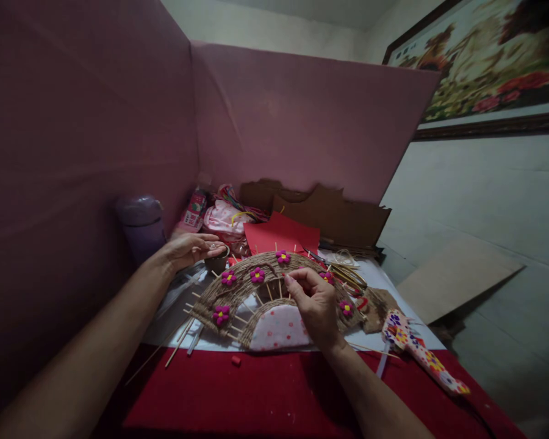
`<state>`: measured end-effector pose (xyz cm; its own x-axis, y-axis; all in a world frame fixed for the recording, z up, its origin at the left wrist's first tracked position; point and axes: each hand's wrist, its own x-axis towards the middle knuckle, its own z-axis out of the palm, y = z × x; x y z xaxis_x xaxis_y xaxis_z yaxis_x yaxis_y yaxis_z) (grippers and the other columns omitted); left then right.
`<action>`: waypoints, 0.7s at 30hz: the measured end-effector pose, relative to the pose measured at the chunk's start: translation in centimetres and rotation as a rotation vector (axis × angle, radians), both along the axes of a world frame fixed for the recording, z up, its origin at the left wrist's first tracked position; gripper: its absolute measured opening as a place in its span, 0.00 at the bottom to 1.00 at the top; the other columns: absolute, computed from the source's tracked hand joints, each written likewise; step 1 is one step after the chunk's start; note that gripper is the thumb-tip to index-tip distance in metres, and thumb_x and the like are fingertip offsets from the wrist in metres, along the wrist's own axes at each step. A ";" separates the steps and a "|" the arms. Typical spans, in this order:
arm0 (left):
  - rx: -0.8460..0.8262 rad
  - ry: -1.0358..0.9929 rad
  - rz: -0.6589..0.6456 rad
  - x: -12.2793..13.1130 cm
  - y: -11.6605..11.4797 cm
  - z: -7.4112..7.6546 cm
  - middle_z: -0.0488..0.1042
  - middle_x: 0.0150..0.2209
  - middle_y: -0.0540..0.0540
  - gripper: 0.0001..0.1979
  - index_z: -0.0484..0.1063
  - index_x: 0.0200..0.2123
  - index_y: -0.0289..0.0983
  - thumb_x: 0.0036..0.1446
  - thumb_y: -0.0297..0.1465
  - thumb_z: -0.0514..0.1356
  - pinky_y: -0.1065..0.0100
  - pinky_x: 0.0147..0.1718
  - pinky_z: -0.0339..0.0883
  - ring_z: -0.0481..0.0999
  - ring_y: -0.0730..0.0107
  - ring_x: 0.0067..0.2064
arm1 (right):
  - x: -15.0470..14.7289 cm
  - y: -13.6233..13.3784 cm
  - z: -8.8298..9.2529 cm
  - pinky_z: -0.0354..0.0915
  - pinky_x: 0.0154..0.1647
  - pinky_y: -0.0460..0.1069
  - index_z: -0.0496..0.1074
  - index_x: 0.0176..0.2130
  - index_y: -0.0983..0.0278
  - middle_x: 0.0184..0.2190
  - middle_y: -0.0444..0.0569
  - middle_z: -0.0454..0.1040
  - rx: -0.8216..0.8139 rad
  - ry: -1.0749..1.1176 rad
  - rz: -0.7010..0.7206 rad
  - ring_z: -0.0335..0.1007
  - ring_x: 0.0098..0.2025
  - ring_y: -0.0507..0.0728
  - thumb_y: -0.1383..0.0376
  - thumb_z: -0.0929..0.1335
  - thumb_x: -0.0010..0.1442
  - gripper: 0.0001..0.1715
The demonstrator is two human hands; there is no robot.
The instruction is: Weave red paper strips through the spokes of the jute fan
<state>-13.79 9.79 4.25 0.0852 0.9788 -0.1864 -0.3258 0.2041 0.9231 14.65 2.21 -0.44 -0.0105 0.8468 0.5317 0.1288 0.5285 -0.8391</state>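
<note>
A half-round woven piece of brown twine (238, 292) lies on the table, with thin wooden sticks poking out and several pink flowers (257, 274) stuck on it. Its middle is a white dotted half circle (277, 326). My right hand (315, 305) rests over the weave's right side, fingers curled in a pinch on something small I cannot make out. My left hand (190, 249) reaches to the far left behind the weave, fingers closed round a small pale object that I cannot name.
A purple cup (141, 227) stands at the left by the pink partition (302, 116). Red paper (281, 235), brown cardboard (333, 213) and pink clutter lie behind. A colourful patterned glue gun (421, 350) lies at the right on the red cloth (265, 396).
</note>
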 end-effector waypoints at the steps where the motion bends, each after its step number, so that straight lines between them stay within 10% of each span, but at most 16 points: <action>1: 0.001 0.004 0.006 0.1 -0.1 0.1 0.77 0.37 0.30 0.26 0.65 0.47 0.22 0.41 0.09 0.51 0.67 0.37 0.74 0.79 0.56 0.40 | 0.0 0.0 0.0 0.56 0.21 0.44 0.69 0.29 0.65 0.19 0.41 0.65 0.004 0.002 -0.001 0.59 0.21 0.49 0.60 0.67 0.56 0.10; 21: 0.014 0.022 0.052 0.6 -0.5 0.6 0.77 0.35 0.32 0.24 0.67 0.43 0.24 0.40 0.09 0.50 0.68 0.37 0.75 0.79 0.56 0.41 | 0.0 -0.3 0.5 0.56 0.21 0.44 0.69 0.28 0.65 0.19 0.42 0.65 0.007 -0.011 -0.012 0.58 0.21 0.49 0.60 0.67 0.56 0.10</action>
